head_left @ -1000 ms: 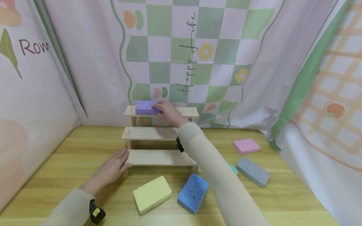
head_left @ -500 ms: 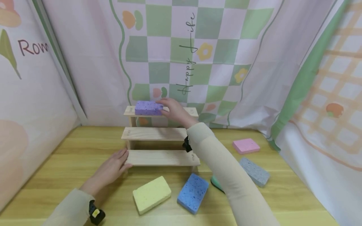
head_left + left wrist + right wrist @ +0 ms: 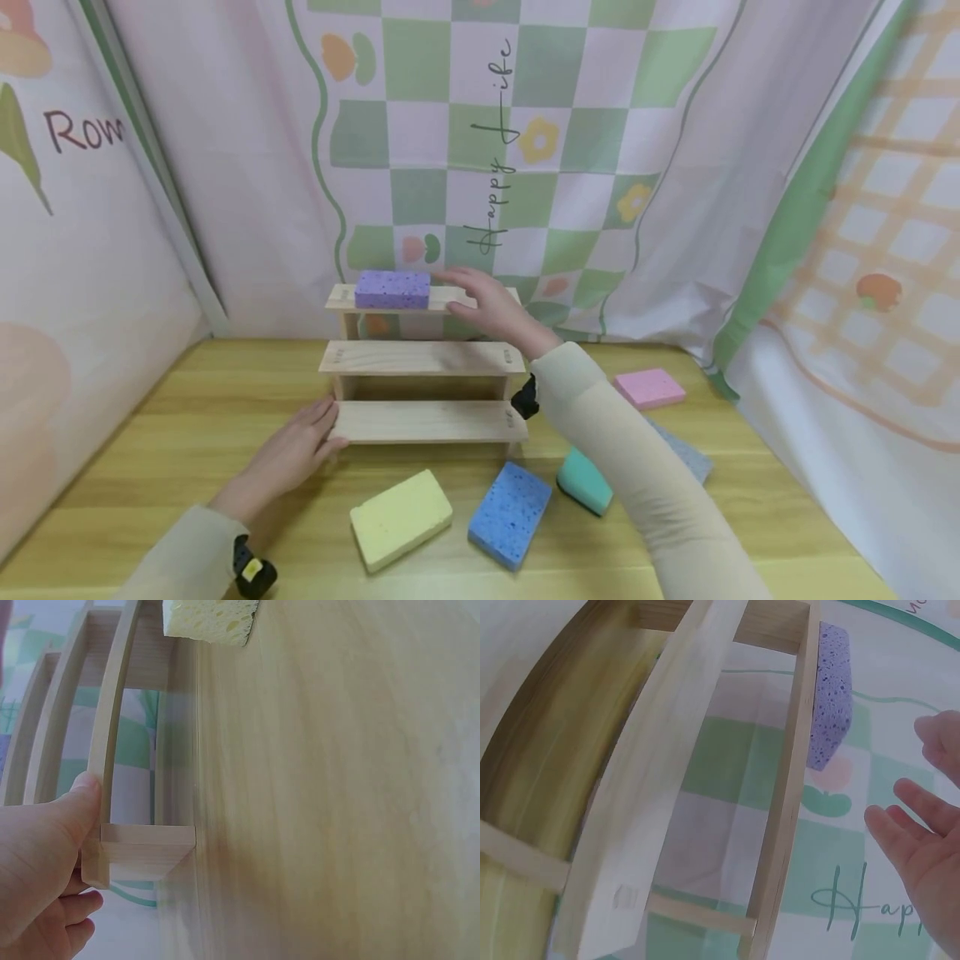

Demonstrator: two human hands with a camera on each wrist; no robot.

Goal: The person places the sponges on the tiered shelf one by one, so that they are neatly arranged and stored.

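Observation:
A purple sponge [image 3: 392,290] lies on the top board of a three-tier wooden shelf [image 3: 427,421], toward its left end. Just right of that sponge, my right hand [image 3: 495,308] is held over the same board with fingers extended and nothing in it. The right wrist view shows a gap between those fingers and the purple sponge [image 3: 831,697]. My left hand [image 3: 294,447] holds the left end of the lowest board. In the left wrist view its thumb [image 3: 84,796] lies along the board's edge, with the fingers curled on the other side.
On the wooden table [image 3: 187,433], a yellow sponge [image 3: 402,520] and a blue sponge [image 3: 510,515] lie before the shelf. A teal sponge [image 3: 585,482], a grey sponge [image 3: 686,450] partly behind the right sleeve, and a pink sponge [image 3: 649,388] are to the right. A patterned curtain [image 3: 585,125] hangs behind.
My right hand has let go of the purple sponge and drawn back to the right. The sponge stays on the top board. The left hand keeps its place.

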